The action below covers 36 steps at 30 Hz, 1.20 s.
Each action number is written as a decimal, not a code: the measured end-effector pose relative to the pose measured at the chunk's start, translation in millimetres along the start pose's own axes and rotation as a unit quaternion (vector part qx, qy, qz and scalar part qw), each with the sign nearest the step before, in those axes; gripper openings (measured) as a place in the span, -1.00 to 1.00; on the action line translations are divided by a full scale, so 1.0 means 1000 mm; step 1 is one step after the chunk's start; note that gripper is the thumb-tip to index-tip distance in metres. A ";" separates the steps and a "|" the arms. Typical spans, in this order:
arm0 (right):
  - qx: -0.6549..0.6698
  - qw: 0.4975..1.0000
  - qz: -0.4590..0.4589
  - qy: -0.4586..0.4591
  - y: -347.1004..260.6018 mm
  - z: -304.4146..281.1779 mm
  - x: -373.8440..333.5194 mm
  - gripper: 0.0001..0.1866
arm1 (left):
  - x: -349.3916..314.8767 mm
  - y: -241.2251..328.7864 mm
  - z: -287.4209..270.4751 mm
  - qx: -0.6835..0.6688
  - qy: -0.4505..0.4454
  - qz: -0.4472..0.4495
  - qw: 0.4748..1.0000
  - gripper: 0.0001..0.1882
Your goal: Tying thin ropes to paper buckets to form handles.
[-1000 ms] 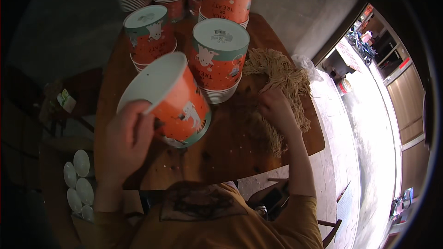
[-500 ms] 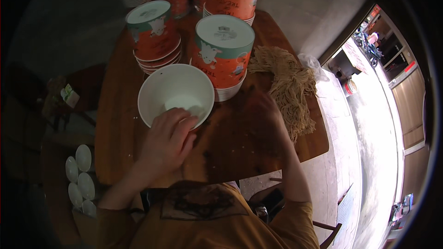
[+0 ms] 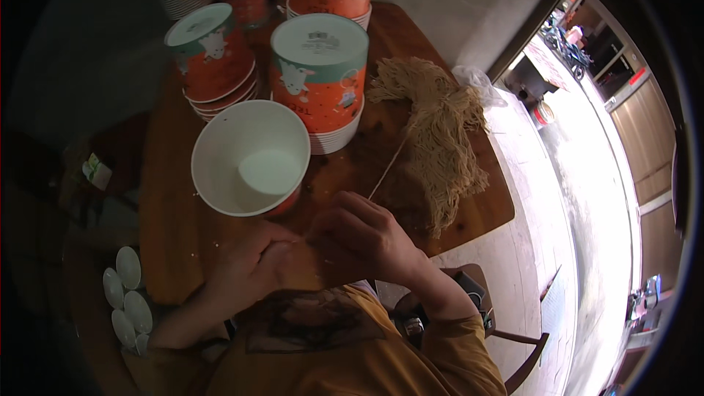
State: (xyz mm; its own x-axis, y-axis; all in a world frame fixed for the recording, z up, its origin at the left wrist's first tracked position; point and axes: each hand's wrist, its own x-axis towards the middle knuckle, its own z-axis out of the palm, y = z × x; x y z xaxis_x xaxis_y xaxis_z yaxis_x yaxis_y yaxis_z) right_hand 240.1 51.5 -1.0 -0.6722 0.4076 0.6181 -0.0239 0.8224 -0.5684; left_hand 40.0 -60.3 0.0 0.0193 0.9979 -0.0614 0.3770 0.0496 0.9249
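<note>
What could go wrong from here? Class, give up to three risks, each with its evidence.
1. The strand runs straight from the bundle to the right hand, so a hard pull might tangle it or drag the bundle.
2. The open bucket stands close to the left hand; a careless move could knock it.
3. The bundle lies near the table's right edge and might slip off.

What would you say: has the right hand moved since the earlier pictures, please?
Yes, the right hand has moved left and toward the near edge of the wooden table.
</note>
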 end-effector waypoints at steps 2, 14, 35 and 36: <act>0.011 1.000 0.027 -0.001 0.002 0.001 -0.003 -0.74 | -0.003 -0.004 -0.002 0.011 0.013 0.002 1.000 -0.86; 0.200 0.963 0.167 -0.071 -0.011 0.053 -0.011 -0.64 | -0.016 -0.011 -0.012 0.329 0.070 0.263 0.904 -0.78; 0.168 0.942 0.283 0.062 -0.010 0.058 -0.012 -0.85 | 0.017 -0.003 -0.017 0.269 0.104 0.322 0.902 -0.75; 0.114 0.951 0.275 0.081 -0.007 0.060 -0.011 -0.84 | 0.022 0.001 -0.018 0.292 0.156 0.312 0.891 -0.74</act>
State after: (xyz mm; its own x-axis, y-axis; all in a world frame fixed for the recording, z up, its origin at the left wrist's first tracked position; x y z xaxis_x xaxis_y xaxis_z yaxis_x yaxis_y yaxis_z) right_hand 203.7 17.4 -36.7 -0.5067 0.8226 0.2579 0.1260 0.3667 -0.9218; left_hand 24.0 -37.2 5.8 0.1698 0.7916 0.5870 0.8025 -0.4568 0.3839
